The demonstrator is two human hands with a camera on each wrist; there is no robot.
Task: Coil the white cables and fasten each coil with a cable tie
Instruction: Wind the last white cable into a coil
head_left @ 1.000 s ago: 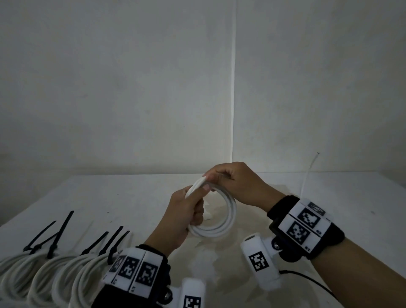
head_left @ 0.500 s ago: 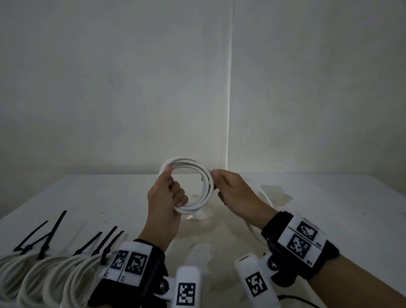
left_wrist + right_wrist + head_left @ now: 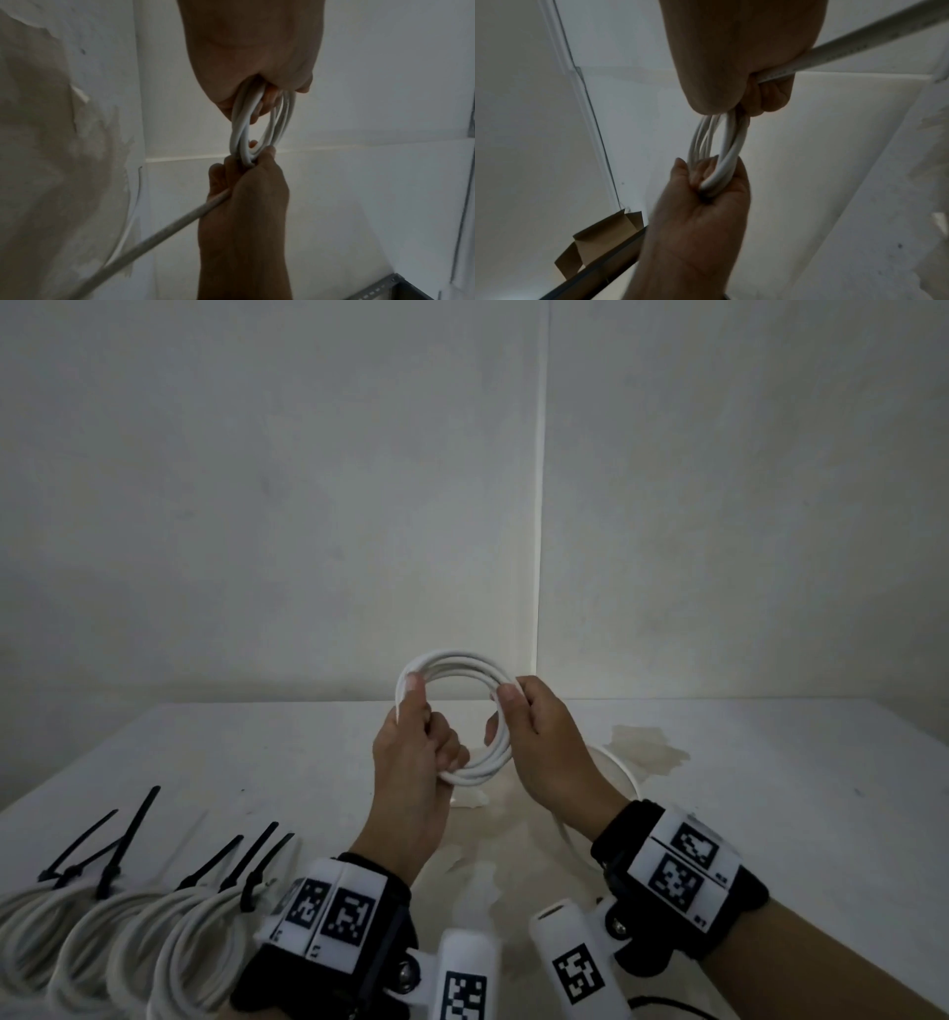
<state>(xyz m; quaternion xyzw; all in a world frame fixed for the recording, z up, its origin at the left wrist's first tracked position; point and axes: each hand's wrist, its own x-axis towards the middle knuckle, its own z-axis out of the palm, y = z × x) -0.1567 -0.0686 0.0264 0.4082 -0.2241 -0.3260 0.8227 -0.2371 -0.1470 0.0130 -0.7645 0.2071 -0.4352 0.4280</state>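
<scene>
I hold a white cable coil (image 3: 464,662) upright above the white table (image 3: 821,788), between both hands. My left hand (image 3: 418,711) grips the coil's left side, thumb on top and fingers curled through the ring. Thumb and fingers of my right hand (image 3: 506,711) pinch the right side. The loose cable tail (image 3: 624,770) runs from under my right hand down to the table behind the wrist. In the left wrist view the coil (image 3: 257,130) spans both fists and the tail (image 3: 154,237) leaves downward left. The right wrist view shows the coil (image 3: 718,146) the same way.
Several finished white coils (image 3: 102,942) with black cable ties (image 3: 123,845) lie at the table's near left. A small white scrap (image 3: 467,798) and a brownish stain (image 3: 647,747) mark the table's middle. A cardboard box (image 3: 598,239) is off the table's left side.
Both hands lifted the coil up and turned it upright to face me. My right hand slid from the coil's top to its right side, and the tail dropped lower.
</scene>
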